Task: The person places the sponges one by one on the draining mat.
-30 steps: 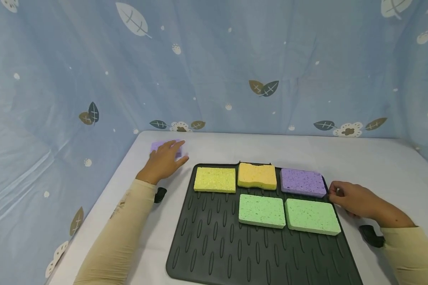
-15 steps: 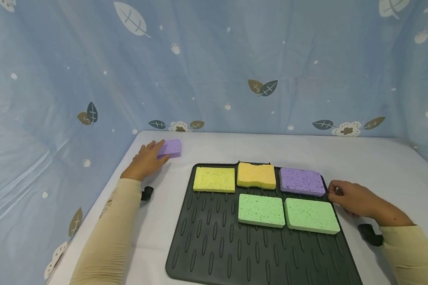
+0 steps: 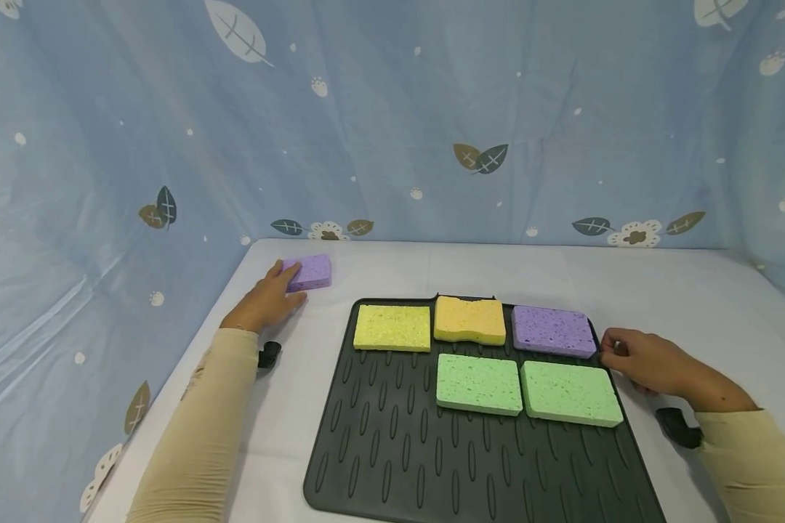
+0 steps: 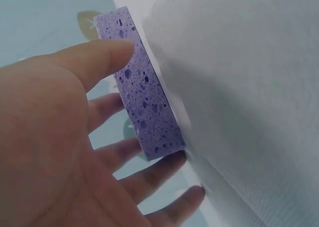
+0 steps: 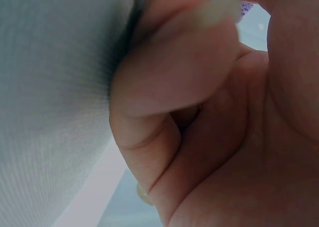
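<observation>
At the table's far left corner lies a light purple sponge [image 3: 314,271]. My left hand [image 3: 264,301] is at its left end, fingers spread and nearly straight, fingertips right at the sponge. In the left wrist view the thumb overlaps the sponge's pitted side [image 4: 144,105], while the other fingers reach past its edge. My right hand [image 3: 647,362] rests loosely curled on the table by the right edge of a dark ribbed mat [image 3: 392,450], near another purple sponge [image 3: 554,330]. Nothing shows between its fingers in the right wrist view.
On the mat's back row, a yellow sponge [image 3: 392,327] and an orange-yellow sponge with wavy sides [image 3: 469,319] lie left of the purple one. Two green sponges [image 3: 479,383] sit in front of them. A blue patterned curtain [image 3: 392,109] hangs behind the white table.
My left hand has drawn back to the left from over the light purple sponge, uncovering most of it, then stayed at its left end. The right hand has kept its place.
</observation>
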Available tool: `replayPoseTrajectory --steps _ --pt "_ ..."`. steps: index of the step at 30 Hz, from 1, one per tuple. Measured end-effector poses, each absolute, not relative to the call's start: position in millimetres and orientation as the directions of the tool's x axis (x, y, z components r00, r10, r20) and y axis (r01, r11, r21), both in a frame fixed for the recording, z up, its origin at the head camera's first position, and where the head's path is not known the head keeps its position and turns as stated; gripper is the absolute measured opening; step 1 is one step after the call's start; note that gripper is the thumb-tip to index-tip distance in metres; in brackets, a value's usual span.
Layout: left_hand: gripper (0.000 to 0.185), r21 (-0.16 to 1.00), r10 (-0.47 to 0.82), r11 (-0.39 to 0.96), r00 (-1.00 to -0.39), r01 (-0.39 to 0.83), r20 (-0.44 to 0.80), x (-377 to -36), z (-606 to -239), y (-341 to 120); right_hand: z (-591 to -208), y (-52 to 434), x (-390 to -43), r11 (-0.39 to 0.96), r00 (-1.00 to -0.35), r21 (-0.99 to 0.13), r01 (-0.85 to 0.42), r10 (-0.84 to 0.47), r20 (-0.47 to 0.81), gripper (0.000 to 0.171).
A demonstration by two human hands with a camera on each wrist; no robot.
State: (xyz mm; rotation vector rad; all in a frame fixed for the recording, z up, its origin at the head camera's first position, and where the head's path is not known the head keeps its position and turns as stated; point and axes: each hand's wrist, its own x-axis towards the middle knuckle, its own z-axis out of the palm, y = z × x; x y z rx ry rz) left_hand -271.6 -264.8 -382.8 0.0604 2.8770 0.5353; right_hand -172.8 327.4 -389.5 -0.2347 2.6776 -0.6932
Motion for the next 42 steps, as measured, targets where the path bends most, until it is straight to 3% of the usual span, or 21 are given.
replayPoseTrajectory --steps 11,19,29,42 --pt "0.069 0.332 0.041 0.943 -0.984 -0.018 -0.172 -271 -384 -257 -394 329 -171 0.862 -0.921 -0.504 -0.055 -0.239 -0.309 0.012" --pt "0.063 0.315 0.041 0.949 -0.996 0.016 -0.074 -274 -384 -260 -396 328 -170 0.865 -0.924 -0.499 -0.049 -0.229 -0.307 0.011" --pt "0.076 0.298 0.028 0.955 -0.998 0.009 -0.061 -274 -381 -256 -391 329 -168 0.868 -0.926 -0.494 -0.05 -0.225 -0.303 0.01" --pt "0.068 0.439 0.088 0.898 -0.991 0.036 -0.099 -279 -394 -266 -390 329 -169 0.866 -0.925 -0.497 -0.056 -0.232 -0.301 0.01"
